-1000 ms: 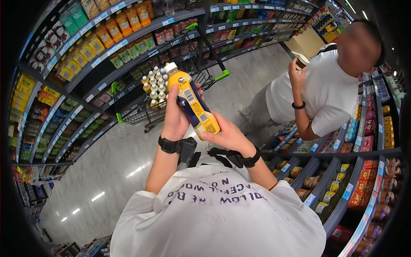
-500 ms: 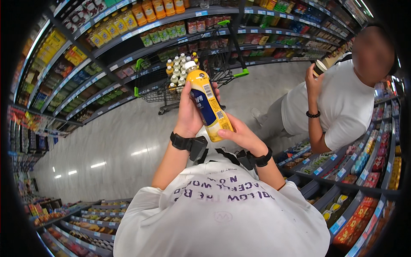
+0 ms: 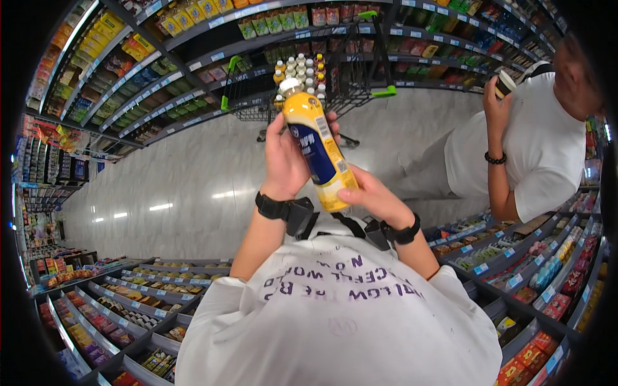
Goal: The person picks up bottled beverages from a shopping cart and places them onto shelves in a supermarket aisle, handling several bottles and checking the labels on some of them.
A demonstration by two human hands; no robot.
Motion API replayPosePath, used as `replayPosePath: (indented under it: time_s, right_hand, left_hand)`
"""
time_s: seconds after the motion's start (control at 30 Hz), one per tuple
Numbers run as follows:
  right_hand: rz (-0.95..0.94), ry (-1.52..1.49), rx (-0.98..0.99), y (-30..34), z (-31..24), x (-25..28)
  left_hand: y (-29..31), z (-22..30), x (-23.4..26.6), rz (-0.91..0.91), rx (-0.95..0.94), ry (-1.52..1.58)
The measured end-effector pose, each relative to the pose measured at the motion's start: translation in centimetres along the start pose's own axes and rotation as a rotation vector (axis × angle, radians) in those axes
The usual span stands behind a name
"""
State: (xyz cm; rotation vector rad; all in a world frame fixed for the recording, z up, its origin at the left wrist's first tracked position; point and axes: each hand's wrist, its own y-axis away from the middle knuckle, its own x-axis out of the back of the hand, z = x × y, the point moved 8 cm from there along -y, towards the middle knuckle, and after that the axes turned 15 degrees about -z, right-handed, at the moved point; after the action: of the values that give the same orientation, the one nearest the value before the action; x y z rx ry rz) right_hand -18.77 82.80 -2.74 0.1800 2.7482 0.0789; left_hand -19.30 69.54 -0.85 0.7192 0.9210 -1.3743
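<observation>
Shelves [image 3: 212, 55] packed with goods are curving around the aisle, and a black wire shopping cart [image 3: 381, 55] with green fittings is standing before those at the top. Small bottles [image 3: 300, 64] are crowding its basket, and the yellow bottle [image 3: 320, 154] is covering part of the cart and some of them. At the right, another person [image 3: 531, 145] in a white shirt is standing beside more shelving, lifting a dark tub [image 3: 506, 83] with a pale lid. The wearer's white shirt [image 3: 341, 302] is blocking the lower middle.

One yellow bottle, one cart, one tub and one beaded bracelet [image 3: 495, 159] are showing, while two black wrist straps [image 3: 273, 206] are circling the wearer's wrists. Over ten small bottles are sitting in the cart; overlap is hiding the exact number.

The yellow bottle is tilting in both hands above the grey floor [image 3: 161, 167], cap pointing away. The left hand [image 3: 285, 157] is wrapping its upper half, fingertips peeping past the far side. The right hand [image 3: 373, 196] is supporting the base, thumb resting in front; how far its hidden fingers are bending, I cannot tell.
</observation>
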Motion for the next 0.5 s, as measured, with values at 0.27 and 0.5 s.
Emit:
replayPosePath:
  time_s: [0.27, 0.5]
  right_hand:
    - [-0.061, 0.045, -0.067, -2.4, 0.9, -1.6]
    - [0.059, 0.557, -0.026, -3.2, -1.2, -2.5]
  left_hand:
    - [1.9, 1.8, 1.8, -0.065, -0.078, 0.024]
    - [3.6, 3.5, 2.0, 0.058, -0.113, -0.108]
